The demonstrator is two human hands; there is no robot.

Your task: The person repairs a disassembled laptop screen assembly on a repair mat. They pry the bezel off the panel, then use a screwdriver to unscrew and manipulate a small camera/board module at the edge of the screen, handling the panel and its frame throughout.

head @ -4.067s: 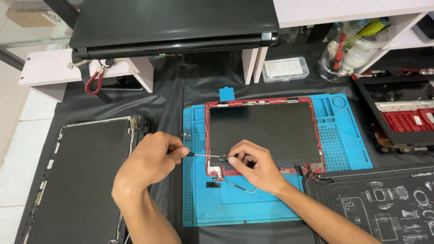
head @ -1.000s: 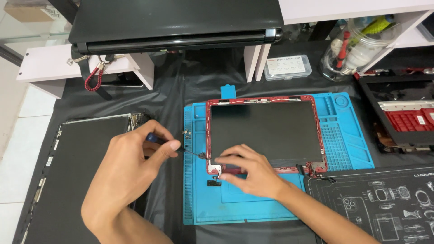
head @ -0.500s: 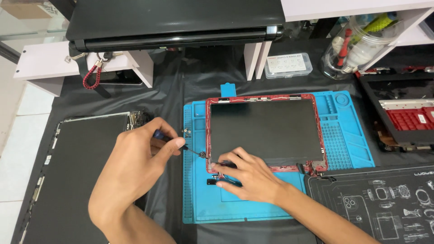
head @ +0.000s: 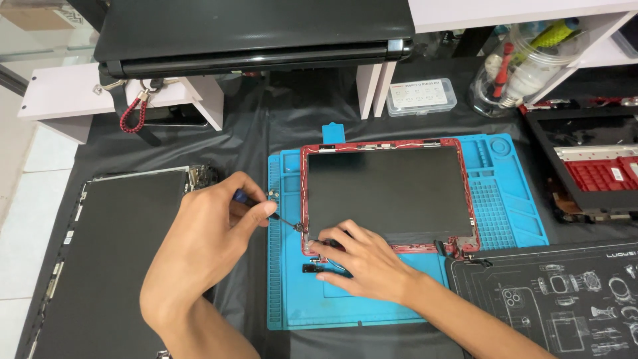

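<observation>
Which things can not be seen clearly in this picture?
Head view only:
- Screwdriver: handle mostly hidden in left hand; tip too small to tell.
- Red frame: lower left corner covered by right hand.
- Grey panel: cut off by bottom edge.
- Jar: contents blurred.

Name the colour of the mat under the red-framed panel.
Blue mat, clearest in the head view.

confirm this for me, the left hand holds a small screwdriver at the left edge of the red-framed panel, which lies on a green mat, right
Not quite: the mat is blue, not green, as the head view shows. The rest holds: the left hand holds the small screwdriver at the left edge of the red-framed panel.
</observation>
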